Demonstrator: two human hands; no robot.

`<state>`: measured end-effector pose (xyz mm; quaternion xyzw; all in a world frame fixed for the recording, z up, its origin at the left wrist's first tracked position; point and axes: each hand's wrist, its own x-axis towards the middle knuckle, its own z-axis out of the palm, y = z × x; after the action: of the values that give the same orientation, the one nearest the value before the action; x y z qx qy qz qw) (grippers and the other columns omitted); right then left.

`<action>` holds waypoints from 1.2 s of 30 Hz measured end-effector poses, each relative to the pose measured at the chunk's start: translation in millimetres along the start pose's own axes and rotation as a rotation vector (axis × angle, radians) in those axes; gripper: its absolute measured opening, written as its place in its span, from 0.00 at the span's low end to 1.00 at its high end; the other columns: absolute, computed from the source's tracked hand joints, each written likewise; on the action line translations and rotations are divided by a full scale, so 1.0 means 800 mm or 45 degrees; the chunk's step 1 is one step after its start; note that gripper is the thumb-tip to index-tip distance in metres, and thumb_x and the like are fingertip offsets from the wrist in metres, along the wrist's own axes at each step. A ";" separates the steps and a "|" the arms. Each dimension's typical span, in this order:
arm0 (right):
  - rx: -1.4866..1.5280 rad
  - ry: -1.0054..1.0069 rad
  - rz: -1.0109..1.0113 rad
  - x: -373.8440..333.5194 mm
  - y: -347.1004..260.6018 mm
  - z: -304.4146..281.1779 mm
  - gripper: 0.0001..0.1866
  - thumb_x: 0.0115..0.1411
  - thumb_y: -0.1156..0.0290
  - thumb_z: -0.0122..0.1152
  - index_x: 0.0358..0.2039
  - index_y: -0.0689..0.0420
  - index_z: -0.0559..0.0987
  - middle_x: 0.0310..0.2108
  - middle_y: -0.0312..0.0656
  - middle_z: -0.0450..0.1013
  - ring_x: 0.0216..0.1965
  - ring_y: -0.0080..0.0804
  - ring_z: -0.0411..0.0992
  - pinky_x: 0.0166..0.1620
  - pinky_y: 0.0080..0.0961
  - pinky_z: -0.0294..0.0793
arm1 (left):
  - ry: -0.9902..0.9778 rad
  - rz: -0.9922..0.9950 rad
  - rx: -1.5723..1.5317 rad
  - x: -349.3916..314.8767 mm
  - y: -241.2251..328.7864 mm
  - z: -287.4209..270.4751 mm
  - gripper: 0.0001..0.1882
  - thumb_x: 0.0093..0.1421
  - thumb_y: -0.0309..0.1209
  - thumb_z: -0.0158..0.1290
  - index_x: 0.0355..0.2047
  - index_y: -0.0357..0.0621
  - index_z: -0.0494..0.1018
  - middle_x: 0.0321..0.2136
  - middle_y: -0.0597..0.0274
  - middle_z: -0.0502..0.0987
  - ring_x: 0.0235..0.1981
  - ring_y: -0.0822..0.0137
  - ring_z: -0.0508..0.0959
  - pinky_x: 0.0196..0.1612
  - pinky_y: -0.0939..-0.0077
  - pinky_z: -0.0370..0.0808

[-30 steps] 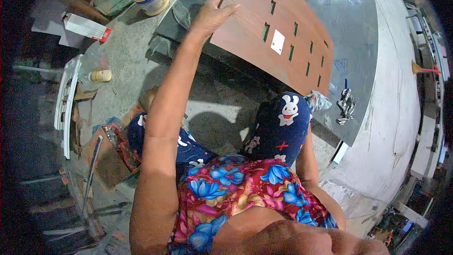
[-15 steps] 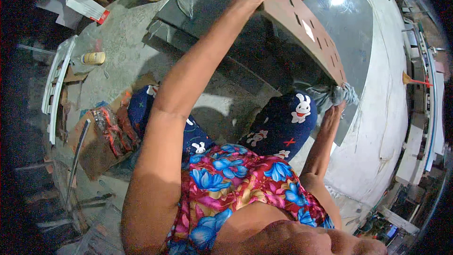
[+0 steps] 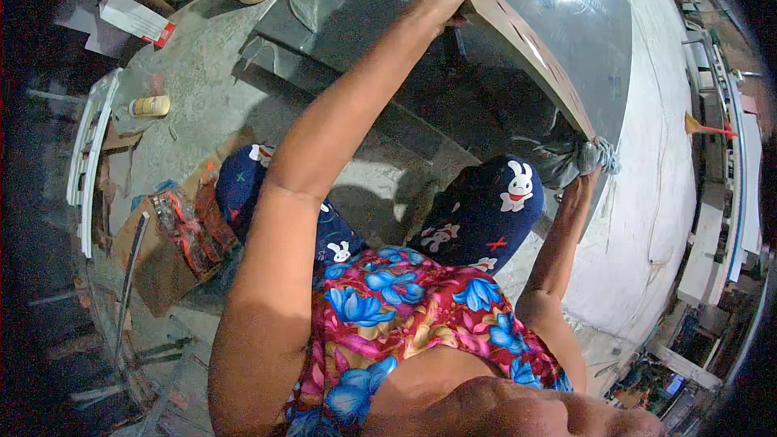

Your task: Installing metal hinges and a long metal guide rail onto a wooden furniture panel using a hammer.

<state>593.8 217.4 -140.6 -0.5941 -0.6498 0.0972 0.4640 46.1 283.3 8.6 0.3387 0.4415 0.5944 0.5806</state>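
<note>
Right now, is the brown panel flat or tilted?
Tilted: the brown panel shows nearly edge-on, one end gripped by the left hand.

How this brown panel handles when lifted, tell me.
The brown panel looks fairly stiff, showing no fold between left hand and right hand. Its thin edge suggests modest weight; tilted, it would probably tip if released.

Reaching forward with left arm slightly bent, clasping with left hand; extending right arm bent, with right hand partly hidden.
</note>
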 end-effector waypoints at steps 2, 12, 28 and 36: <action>0.043 -0.016 -0.019 -0.048 -0.041 0.028 0.13 0.58 0.69 0.51 0.43 0.58 0.72 0.42 0.36 0.69 0.40 0.23 0.68 0.44 0.20 0.68 | 0.111 -0.027 -0.060 -0.007 -0.005 -0.018 0.16 0.48 0.33 0.54 0.32 0.30 0.71 0.26 0.53 0.75 0.25 0.62 0.77 0.23 0.69 0.75; 0.965 -0.344 0.869 -0.119 -0.009 0.062 0.21 0.56 0.54 0.52 0.41 0.57 0.74 0.36 0.47 0.74 0.36 0.40 0.72 0.39 0.36 0.71 | 0.071 -0.022 -0.308 -0.012 -0.013 0.003 0.15 0.48 0.28 0.55 0.36 0.32 0.69 0.29 0.52 0.74 0.27 0.62 0.77 0.27 0.68 0.75; 0.008 -0.413 0.650 -0.182 -0.165 0.083 0.20 0.56 0.58 0.46 0.43 0.58 0.73 0.39 0.45 0.73 0.40 0.33 0.71 0.42 0.31 0.68 | -0.113 0.193 -0.048 -0.027 -0.016 0.010 0.15 0.54 0.34 0.52 0.38 0.36 0.72 0.29 0.60 0.76 0.28 0.68 0.76 0.32 0.73 0.73; 0.602 -0.666 1.053 -0.169 -0.307 0.090 0.16 0.54 0.62 0.52 0.39 0.57 0.74 0.38 0.40 0.72 0.36 0.28 0.69 0.37 0.22 0.67 | -0.006 0.172 -0.150 -0.037 -0.014 -0.002 0.12 0.50 0.30 0.53 0.30 0.32 0.73 0.25 0.59 0.75 0.24 0.70 0.76 0.26 0.73 0.73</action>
<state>356.2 64.0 -80.1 -0.6356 -0.4160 0.5598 0.3310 51.6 253.3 0.9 0.3341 0.3806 0.6563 0.5593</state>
